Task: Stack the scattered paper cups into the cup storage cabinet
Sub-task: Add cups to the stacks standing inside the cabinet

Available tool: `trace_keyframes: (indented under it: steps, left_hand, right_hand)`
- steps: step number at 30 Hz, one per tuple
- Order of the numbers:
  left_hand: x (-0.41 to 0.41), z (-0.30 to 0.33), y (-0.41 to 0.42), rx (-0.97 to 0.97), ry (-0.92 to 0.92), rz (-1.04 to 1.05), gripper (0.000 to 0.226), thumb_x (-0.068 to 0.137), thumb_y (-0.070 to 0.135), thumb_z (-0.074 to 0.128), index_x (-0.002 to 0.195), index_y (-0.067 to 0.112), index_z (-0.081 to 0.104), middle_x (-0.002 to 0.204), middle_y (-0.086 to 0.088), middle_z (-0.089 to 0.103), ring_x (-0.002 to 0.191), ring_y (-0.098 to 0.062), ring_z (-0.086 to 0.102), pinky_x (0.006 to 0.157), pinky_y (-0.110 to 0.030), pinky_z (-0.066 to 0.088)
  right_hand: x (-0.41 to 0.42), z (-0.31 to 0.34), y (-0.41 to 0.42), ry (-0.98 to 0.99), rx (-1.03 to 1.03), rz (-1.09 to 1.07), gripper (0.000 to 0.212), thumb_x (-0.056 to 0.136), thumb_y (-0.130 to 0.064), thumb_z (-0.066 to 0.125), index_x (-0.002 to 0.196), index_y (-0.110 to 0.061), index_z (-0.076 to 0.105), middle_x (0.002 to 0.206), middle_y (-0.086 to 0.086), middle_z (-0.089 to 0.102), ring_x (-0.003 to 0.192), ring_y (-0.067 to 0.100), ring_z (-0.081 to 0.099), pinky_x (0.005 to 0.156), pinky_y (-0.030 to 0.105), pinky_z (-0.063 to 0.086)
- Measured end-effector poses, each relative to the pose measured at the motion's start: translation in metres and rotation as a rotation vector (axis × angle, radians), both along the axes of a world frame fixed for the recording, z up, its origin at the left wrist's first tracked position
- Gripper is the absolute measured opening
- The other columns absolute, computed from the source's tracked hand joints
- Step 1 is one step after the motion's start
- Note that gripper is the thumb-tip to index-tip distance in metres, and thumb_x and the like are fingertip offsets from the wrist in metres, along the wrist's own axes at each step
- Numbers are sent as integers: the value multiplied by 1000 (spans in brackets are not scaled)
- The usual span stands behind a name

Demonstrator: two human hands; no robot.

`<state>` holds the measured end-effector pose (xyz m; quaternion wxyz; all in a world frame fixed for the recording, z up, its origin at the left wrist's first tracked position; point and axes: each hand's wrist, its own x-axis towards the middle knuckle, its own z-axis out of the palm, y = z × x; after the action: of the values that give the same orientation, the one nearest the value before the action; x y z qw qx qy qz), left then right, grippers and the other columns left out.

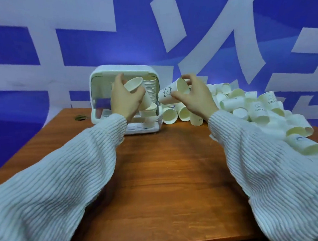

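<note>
The white cup storage cabinet (98, 75) stands open at the far middle of the wooden table (169, 172). A stack of cups (150, 87) rests inside it at the right, with loose cups (150, 111) lower down. My left hand (125, 100) is in front of the opening and holds a white paper cup (134, 84), mouth tilted up toward me. Just right of the cabinet, my right hand (195, 95) grips a printed paper cup (173, 92) on its side. A heap of scattered paper cups (247, 106) lies behind and to the right of that hand.
More cups (305, 146) trail along the table's right edge near my right sleeve. A round cable hole (81, 117) sits in the table left of the cabinet. A blue and white wall stands right behind the table.
</note>
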<state>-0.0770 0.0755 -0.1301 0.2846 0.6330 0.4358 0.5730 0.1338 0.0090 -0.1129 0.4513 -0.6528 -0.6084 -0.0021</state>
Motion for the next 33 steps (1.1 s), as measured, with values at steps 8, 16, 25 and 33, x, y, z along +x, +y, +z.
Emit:
trace_keyframes:
  steps: [8, 16, 25, 33]
  left_hand:
    - [-41, -9, 23, -1, 7, 101, 86, 84, 46, 72, 156, 24, 32, 144, 0, 47, 128, -19, 50, 107, -44, 48]
    - [-46, -24, 34, -40, 36, 132, 93, 74, 63, 68, 154, 33, 29, 141, 6, 51, 126, -18, 53, 100, -51, 53]
    - [-33, -24, 42, 1, 26, 92, 71, 93, 38, 70, 154, 25, 35, 145, 4, 47, 119, -8, 46, 91, -23, 42]
    - [23, -30, 54, 144, 81, 10, 52, 97, 39, 67, 146, 25, 53, 141, 1, 50, 121, -3, 48, 101, -19, 33]
  right_hand:
    - [-51, -8, 77, -180, -41, 128, 67, 91, -46, 70, 150, -27, 45, 149, -3, 56, 134, 20, 53, 110, 40, 44]
    - [-54, -37, 114, -580, -311, 271, 62, 99, -31, 50, 159, -23, 37, 163, 3, 40, 149, 26, 37, 122, 44, 30]
    - [-60, -55, 111, -273, -405, 309, 61, 106, -44, 35, 164, -31, 22, 171, -1, 24, 159, 25, 12, 127, 49, 13]
    - [-49, -85, 69, 554, 153, 161, 46, 110, -30, 46, 155, -22, 44, 140, -26, 47, 119, -30, 41, 99, -1, 32]
